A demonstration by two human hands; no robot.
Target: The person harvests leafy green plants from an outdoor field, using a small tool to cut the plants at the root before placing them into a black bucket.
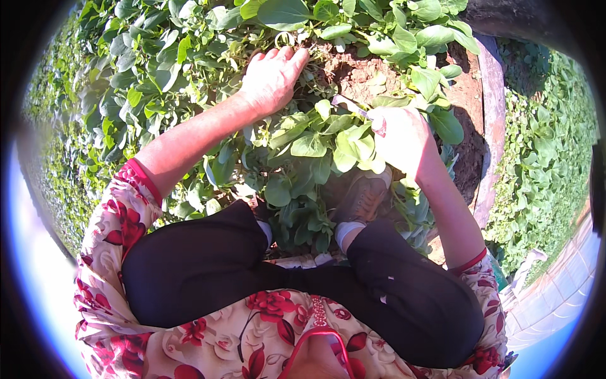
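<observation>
In the head view, the left hand (274, 79) rests among leafy plants (284, 14), fingers slightly bent; I cannot tell whether it grips any. The right hand (404, 139) wraps a small bladed tool (346, 103) beside bare soil (372, 72).

At right, a pale border strip (495, 126) edges low greenery (544, 158) near whitish gridded sheeting (550, 294).

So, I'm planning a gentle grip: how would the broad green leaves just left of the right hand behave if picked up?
The broad green leaves would probably flop, since several droop. They're likely light, being thin and flat. Their exposed, spread edges might crease or tear if gripped hard.
</observation>
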